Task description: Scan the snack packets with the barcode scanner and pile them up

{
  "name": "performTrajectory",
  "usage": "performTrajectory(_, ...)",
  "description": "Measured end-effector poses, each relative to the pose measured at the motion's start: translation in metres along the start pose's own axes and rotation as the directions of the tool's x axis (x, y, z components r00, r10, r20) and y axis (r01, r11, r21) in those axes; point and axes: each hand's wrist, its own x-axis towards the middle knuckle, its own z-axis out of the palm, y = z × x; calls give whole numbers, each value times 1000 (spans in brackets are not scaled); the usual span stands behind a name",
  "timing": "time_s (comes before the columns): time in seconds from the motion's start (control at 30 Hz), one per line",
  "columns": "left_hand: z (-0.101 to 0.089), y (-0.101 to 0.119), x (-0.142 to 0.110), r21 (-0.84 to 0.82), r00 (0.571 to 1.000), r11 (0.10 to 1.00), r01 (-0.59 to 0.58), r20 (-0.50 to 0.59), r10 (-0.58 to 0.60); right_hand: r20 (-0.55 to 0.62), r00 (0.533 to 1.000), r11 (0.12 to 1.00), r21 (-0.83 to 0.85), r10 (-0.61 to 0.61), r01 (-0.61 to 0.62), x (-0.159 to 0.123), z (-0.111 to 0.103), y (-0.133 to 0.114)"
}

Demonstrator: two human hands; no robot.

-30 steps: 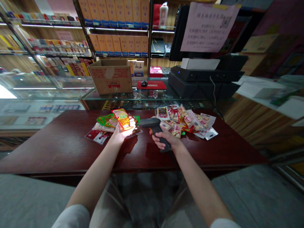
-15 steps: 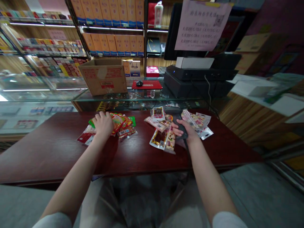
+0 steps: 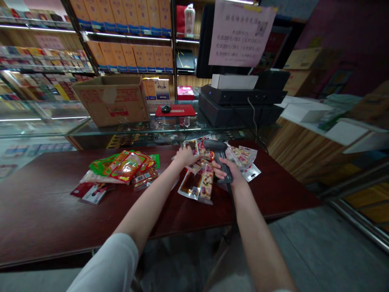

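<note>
My right hand point(image 3: 229, 170) is wrapped round the grip of a dark handheld barcode scanner point(image 3: 216, 148), whose cable hangs over the table's front edge. Just left of it, my left hand point(image 3: 184, 156) rests on the middle pile of snack packets, thumb spread from the fingers, touching a small dark-and-white packet point(image 3: 192, 144). In front of that hand lie a clear-edged pouch with brown contents point(image 3: 191, 184) and a nut bar packet point(image 3: 207, 182). A second heap of red and green snack packets point(image 3: 126, 166) covers the table's left part, with a red-and-white packet point(image 3: 91, 192) at its near edge.
More packets point(image 3: 243, 156) lie right of the scanner on the dark red table point(image 3: 39, 207). Behind, a glass counter holds an opened cardboard box point(image 3: 114, 103), a mouse point(image 3: 165, 108) on a red mat point(image 3: 185, 110), and a black till point(image 3: 240, 107) below a monitor with a pink notice point(image 3: 241, 36).
My left hand has left the red and green heap and moved right onto the middle pile. The scanner stays in my right hand. The view has turned slightly to the right.
</note>
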Motion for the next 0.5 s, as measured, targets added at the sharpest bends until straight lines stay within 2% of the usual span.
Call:
performTrajectory(0.07, 7, 4, 8, -10, 998, 998, 62, 22, -62, 1, 1000, 1000, 13, -10, 10, -2, -1, -1)
performTrajectory(0.17, 12, 0, 14, -76, 989, 986, 147, 14, -146, 17, 1000, 1000, 26, -12, 12, -3, -1, -2)
performTrajectory(0.3, 10, -17, 18, -169, 972, 963, 212, -63, -225, 31, 999, 1000, 20, 9, -10, -1, 0, -1)
performTrajectory(0.4, 6, -31, 23, -328, 966, 917, 226, -47, -255, 37, 999, 1000, 7, 14, -14, -1, 1, 1)
performTrajectory(0.5, -1, -43, 27, -491, 972, 849, 198, -15, -235, 29, 1000, 1000, -18, 10, -10, -1, 2, 2)
